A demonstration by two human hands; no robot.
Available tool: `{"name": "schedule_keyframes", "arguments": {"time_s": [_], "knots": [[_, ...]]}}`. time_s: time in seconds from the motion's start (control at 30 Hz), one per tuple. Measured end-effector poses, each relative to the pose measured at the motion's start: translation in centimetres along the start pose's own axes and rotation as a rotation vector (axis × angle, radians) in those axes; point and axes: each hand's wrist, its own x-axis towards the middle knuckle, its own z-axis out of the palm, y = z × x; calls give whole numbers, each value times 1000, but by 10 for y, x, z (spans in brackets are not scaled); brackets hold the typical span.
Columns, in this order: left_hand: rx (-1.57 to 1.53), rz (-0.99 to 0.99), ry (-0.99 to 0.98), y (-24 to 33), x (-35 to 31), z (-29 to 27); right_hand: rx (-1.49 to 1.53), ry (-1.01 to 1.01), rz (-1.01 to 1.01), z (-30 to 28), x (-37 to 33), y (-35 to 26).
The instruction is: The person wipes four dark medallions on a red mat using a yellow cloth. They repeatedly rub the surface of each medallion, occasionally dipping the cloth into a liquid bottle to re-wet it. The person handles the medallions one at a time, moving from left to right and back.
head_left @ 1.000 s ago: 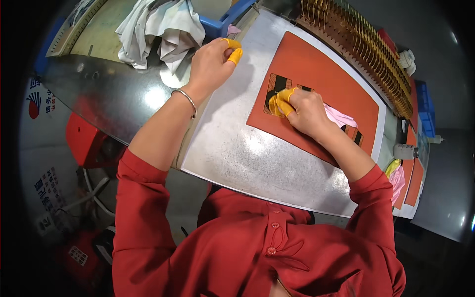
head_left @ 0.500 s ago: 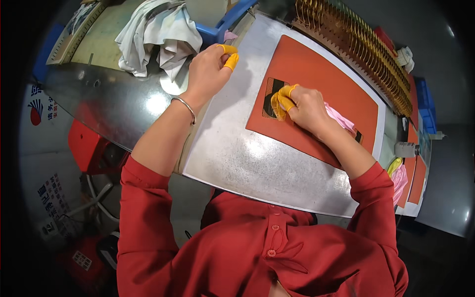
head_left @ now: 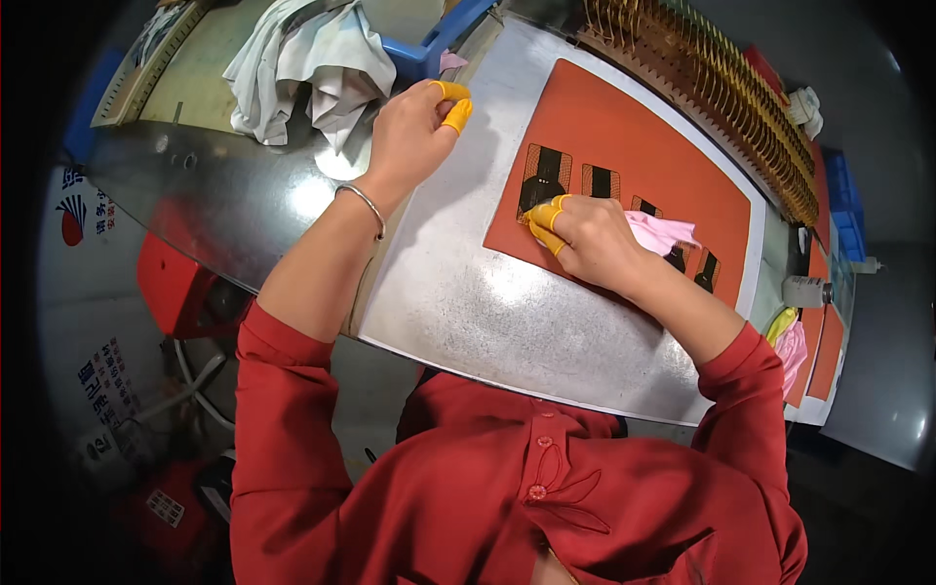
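My right hand (head_left: 597, 242), with yellow finger cots on thumb and forefinger, is closed low over the orange mat (head_left: 673, 161). A pink cloth (head_left: 661, 232) sticks out from its far side, apparently gripped by the curled fingers. Its fingertips touch the lower edge of a thin black and amber patterned piece (head_left: 543, 175), lying on the mat. A similar patterned piece (head_left: 602, 181) lies beside it, with several more running to the right, partly covered. My left hand (head_left: 417, 127), also wearing yellow cots, hovers left of the mat, thumb and forefinger bent together; anything between them is too small to see.
A rack of many brown-gold pieces (head_left: 717, 93) stands along the far right. White rags (head_left: 317, 68) hang at the upper left beside a blue tray (head_left: 419, 57). On the right are a clear bottle (head_left: 807, 292) and another pink cloth (head_left: 792, 353). A red stool (head_left: 174, 283) stands below the table, left.
My right hand has moved slightly down and toward me. The amber piece bent up at its fingertips no longer shows raised; more patterned pieces are uncovered. My left hand has barely moved.
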Motion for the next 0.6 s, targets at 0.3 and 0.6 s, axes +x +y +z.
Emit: {"name": "schedule_keyframes", "arguments": {"time_s": [0.3, 0.6], "knots": [[43, 12, 8, 8, -2, -6, 30, -51, 71, 0, 12, -1], [-208, 221, 371, 31, -2, -25, 30, -42, 29, -4, -5, -3]]}}
